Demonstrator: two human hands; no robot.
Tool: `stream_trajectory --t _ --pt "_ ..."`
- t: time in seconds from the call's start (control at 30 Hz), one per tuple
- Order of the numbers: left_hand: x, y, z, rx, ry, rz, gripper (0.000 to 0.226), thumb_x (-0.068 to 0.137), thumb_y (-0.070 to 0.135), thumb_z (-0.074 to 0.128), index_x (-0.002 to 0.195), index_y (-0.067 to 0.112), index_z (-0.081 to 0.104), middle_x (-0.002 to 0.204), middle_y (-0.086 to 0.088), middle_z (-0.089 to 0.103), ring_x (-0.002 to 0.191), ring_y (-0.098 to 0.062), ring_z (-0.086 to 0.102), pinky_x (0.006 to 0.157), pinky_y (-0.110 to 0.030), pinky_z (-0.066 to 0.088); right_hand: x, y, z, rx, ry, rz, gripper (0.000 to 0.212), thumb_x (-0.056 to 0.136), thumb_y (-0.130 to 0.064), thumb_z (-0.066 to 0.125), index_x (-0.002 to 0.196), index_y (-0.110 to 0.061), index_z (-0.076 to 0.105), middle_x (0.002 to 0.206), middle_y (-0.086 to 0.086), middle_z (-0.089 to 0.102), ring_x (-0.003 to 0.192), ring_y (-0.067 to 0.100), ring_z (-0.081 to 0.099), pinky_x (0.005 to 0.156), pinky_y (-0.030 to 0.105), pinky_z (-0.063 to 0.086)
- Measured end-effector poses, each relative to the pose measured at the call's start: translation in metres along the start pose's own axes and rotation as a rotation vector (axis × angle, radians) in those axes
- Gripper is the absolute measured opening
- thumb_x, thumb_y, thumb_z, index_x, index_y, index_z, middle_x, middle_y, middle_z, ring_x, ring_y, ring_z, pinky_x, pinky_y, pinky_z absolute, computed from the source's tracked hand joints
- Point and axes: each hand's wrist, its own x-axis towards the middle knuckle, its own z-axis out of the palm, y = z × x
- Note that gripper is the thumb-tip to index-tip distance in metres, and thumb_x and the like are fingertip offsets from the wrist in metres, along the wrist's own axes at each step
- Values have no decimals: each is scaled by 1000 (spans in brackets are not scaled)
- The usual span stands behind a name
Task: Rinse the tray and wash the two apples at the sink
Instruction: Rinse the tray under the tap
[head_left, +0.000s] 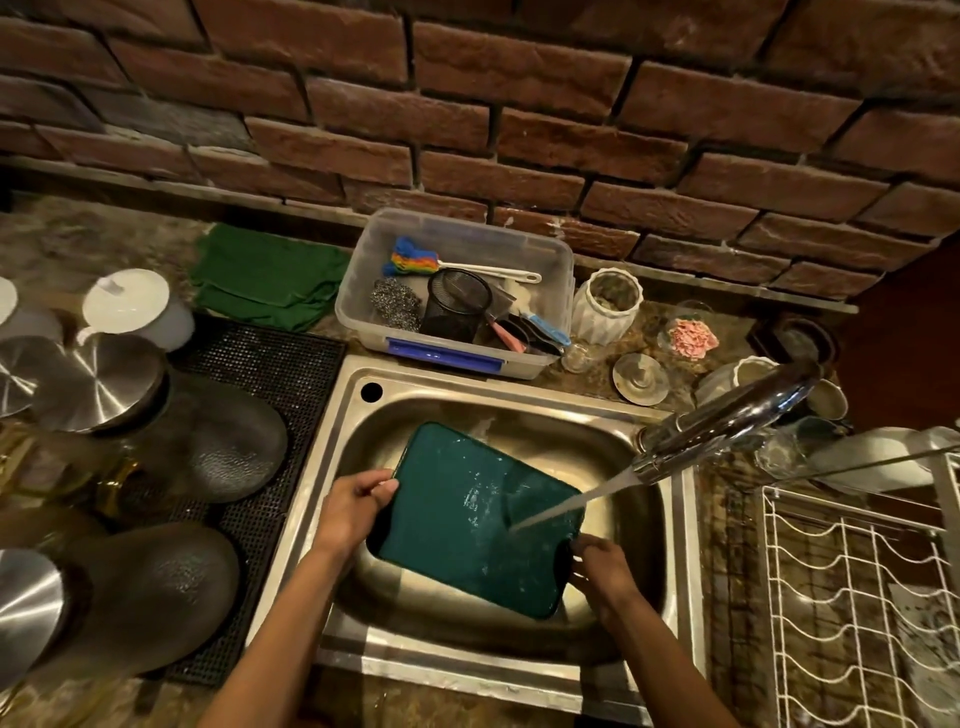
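Observation:
A dark green rectangular tray (467, 519) is tilted inside the steel sink (498, 415). Water runs from the chrome faucet (727, 421) onto the tray's right part. My left hand (356, 506) grips the tray's left edge, thumb on top. My right hand (602, 569) holds its lower right edge with curled fingers. No apples are in view.
A clear plastic tub (556, 270) of brushes and scourers stands behind the sink. Steel pots and lids (98, 379) sit on a black mat at left. A white wire rack (857, 597) stands at right. Jars and glasses (608, 306) crowd the back right counter.

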Motion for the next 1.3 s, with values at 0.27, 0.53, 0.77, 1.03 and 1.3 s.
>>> stream_trajectory --t 0.27,0.53,0.77,1.03,1.3 --pt "7 -40 31 29 34 -202 25 95 5 59 115 4 74 109 -16 75 107 -36 68 103 -54 50 -22 -35 -32 20 27 -190 28 101 1 45 117 -6 67 113 17 72 109 33 66 98 49 53" --pt "-20 -48 39 10 -114 -244 24 99 4 53 86 -1 72 82 -15 69 80 -26 63 71 -33 49 -32 -38 -54 -99 27 -189 29 100 -4 49 103 -22 72 100 6 78 95 25 73 70 35 62" --pt "-24 -29 14 22 -104 -244 23 98 5 59 90 -9 74 93 -20 75 90 -32 69 92 -44 55 -15 -4 -42 -237 53 -65 26 100 -6 50 86 -11 72 83 13 76 76 24 71 59 31 55" --pt "-33 -18 -3 64 -122 -259 24 98 3 58 76 -4 65 81 -21 65 78 -31 60 77 -42 50 -18 12 -36 -427 -4 -2 28 97 0 48 88 17 68 79 23 64 76 32 60 67 38 45" --pt "-59 -8 -5 166 -190 -368 17 101 8 54 89 -3 58 54 -12 54 41 -20 45 39 -23 32 -38 17 -48 -503 38 -20 28 96 1 48 72 6 62 76 25 56 75 31 54 69 39 42"
